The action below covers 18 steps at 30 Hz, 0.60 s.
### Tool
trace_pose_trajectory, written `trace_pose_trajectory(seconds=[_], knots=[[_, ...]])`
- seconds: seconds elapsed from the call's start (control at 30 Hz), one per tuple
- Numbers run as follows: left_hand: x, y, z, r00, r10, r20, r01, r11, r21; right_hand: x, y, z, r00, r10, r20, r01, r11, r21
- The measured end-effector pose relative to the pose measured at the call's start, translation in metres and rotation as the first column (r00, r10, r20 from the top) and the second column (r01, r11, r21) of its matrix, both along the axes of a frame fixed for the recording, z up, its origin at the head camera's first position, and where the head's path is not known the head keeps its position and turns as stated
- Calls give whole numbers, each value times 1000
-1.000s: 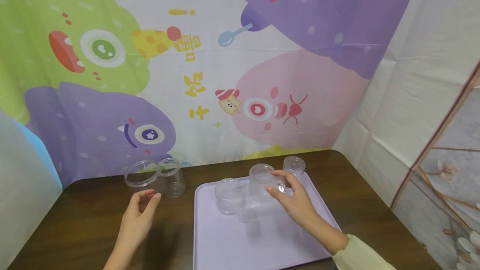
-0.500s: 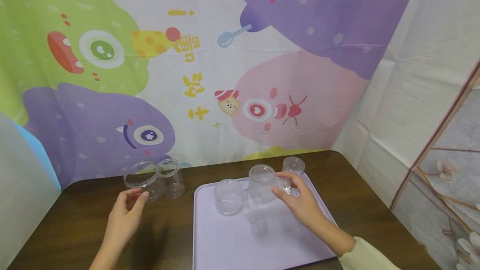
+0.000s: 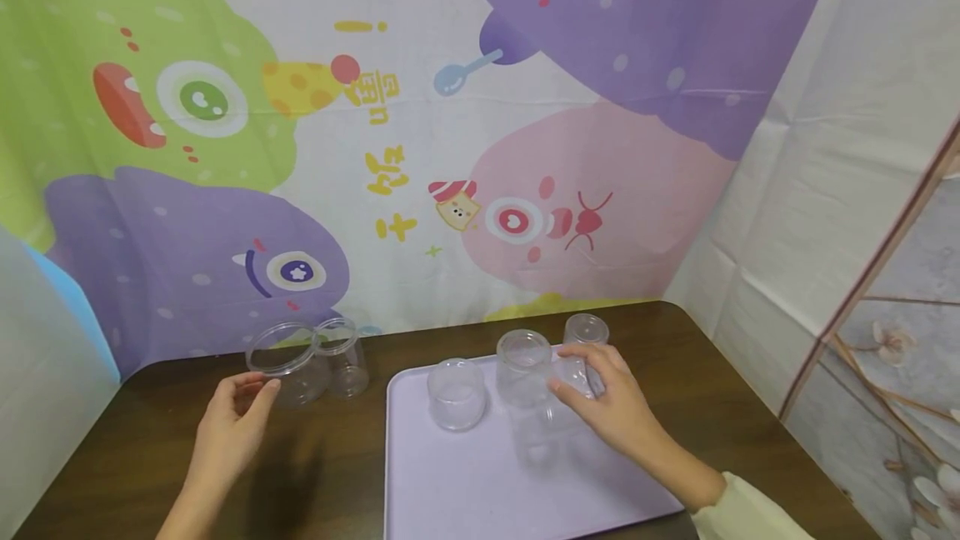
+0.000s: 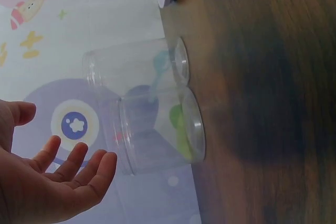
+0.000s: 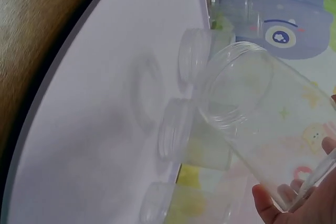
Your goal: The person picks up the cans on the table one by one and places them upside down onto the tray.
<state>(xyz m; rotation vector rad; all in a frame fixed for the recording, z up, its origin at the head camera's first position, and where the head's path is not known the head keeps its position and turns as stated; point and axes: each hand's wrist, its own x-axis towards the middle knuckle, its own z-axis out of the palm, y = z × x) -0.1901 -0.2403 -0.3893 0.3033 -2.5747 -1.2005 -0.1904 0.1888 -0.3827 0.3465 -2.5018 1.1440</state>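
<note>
My right hand (image 3: 618, 407) grips a clear plastic jar (image 5: 283, 124) by its base end, over the lilac tray (image 3: 457, 490). The jar is tilted, its threaded mouth facing down toward the tray. Beneath and behind it on the tray stand three clear jars, mouth down: a left jar (image 3: 456, 394), a middle jar (image 3: 522, 369) and a right jar (image 3: 587, 330), partly hidden by my fingers. My left hand (image 3: 228, 432) is empty, fingers loosely bent, close to the rim of a wide clear jar (image 4: 163, 129) that stands upright on the table.
A narrower upright jar (image 3: 347, 365) stands against the wide one. Both are on the dark wooden table (image 3: 135, 432), left of the tray. Behind the table hangs a cartoon-printed cloth (image 3: 420, 273); a pale cloth (image 3: 757, 273) hangs at the right.
My left hand has moved left, toward the wide jar. The right hand has shifted slightly right with its jar, which has turned from lying nearly level to mouth down.
</note>
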Motion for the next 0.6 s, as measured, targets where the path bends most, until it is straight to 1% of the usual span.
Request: trace_pose_trajectory(seconds=[0.2, 0.4, 0.6], knots=[[-3, -5, 1, 1000, -1, -2, 1, 1000, -3, 2, 5, 0, 999, -7, -34, 11, 993, 121], [-5, -11, 2, 1000, -11, 9, 12, 999, -38, 3, 10, 1, 998, -8, -58, 22, 968, 251], [-7, -13, 2, 1000, 0, 0, 0, 999, -50, 4, 14, 2, 995, -11, -98, 43, 944, 328]])
